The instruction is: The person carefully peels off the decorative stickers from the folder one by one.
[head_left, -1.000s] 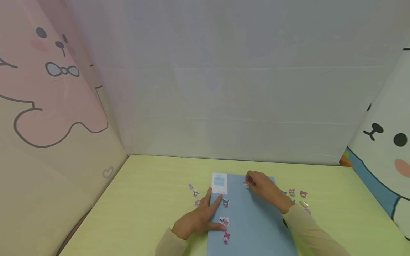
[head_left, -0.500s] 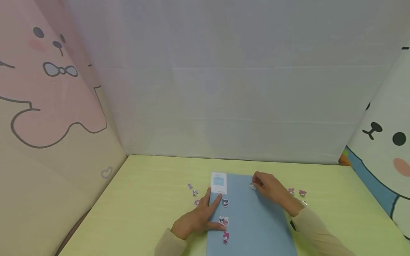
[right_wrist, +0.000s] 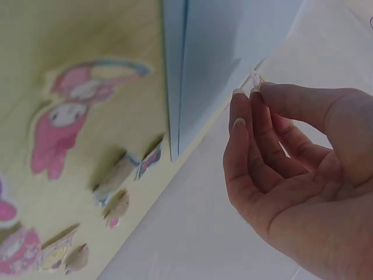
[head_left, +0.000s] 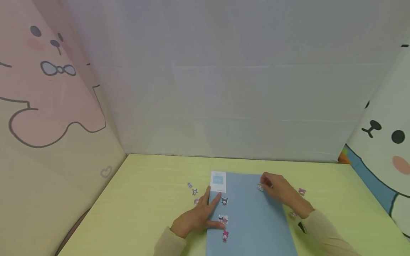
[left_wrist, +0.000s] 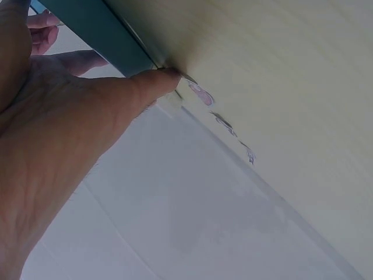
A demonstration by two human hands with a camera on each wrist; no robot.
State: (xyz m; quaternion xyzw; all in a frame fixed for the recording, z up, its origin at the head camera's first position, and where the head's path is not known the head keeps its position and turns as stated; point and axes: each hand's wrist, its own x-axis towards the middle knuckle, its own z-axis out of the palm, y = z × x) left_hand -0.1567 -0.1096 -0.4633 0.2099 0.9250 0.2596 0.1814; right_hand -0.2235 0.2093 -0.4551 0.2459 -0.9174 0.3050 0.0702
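A blue folder (head_left: 253, 224) lies on the table, with a white label (head_left: 218, 188) at its upper left corner. My left hand (head_left: 196, 218) rests across its left edge, fingers spread and thumb beside the stuck-on cartoon stickers (head_left: 224, 201). Over the upper right part of the folder, my right hand (head_left: 282, 192) pinches a small sticker (head_left: 260, 186) between thumb and fingertips. The right wrist view shows that sticker (right_wrist: 256, 79) edge-on, apart from the folder's surface as far as I can see.
Several loose stickers (head_left: 194, 192) lie left of the folder. More loose stickers (head_left: 302, 191) lie to its right, partly hidden by the right arm; the right wrist view shows a large pink one (right_wrist: 57, 140). A white curtain (head_left: 230, 106) hangs behind the yellow table (head_left: 153, 199).
My right hand has moved rightward along the folder's top with the pinched sticker, toward the upper right corner. The left hand stays in place on the left edge.
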